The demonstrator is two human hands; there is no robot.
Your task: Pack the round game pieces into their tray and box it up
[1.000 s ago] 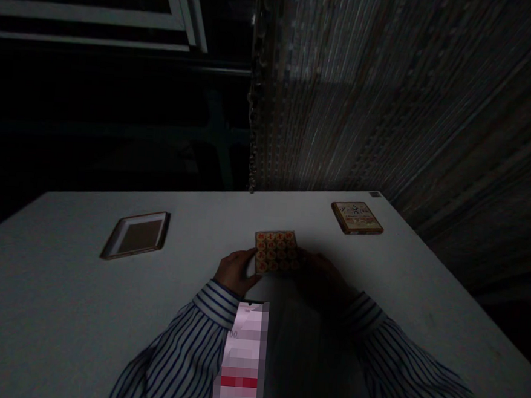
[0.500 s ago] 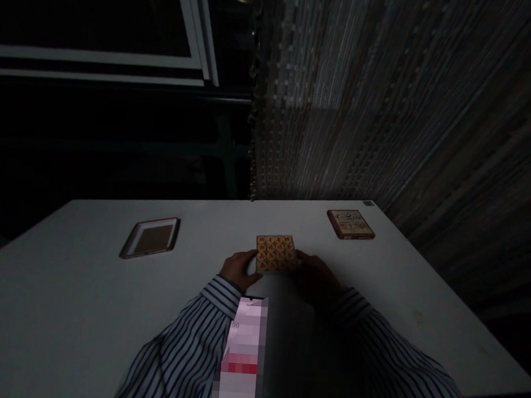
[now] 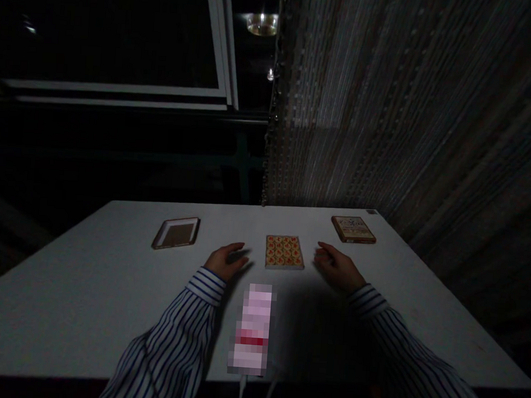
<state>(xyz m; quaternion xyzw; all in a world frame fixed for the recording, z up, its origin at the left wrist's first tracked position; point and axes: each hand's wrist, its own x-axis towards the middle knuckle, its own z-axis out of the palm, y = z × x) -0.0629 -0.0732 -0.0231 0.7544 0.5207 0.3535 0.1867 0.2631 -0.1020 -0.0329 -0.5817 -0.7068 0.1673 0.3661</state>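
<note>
Left hand (image 3: 226, 262) and right hand (image 3: 339, 269) half-spread, both empty. Box of game pieces (image 3: 284, 252) sits on counter (image 3: 148, 318) between them, just below frame centre; half a second ago both gripped it.

White sleeves (image 3: 167, 344) striped lengthwise in blue, cuffs (image 3: 206, 284) striped crosswise

Left hand (image 3: 225, 261): fingers parted, near the set of xiangqi pieces (image 3: 284, 252) but apart from it
Right hand (image 3: 339, 269): fingers loosely curled, just off the set's other side
Xiangqi set: round, red-marked pieces in rows, flat on the white surface (image 3: 103, 309)
Open box half (image 3: 178, 235): left, hollow side up
Printed box (image 3: 353, 229): far right
Phone (image 3: 253, 319): lit, pixelated, between the forearms
String curtain (image 3: 335, 107): behind
</note>
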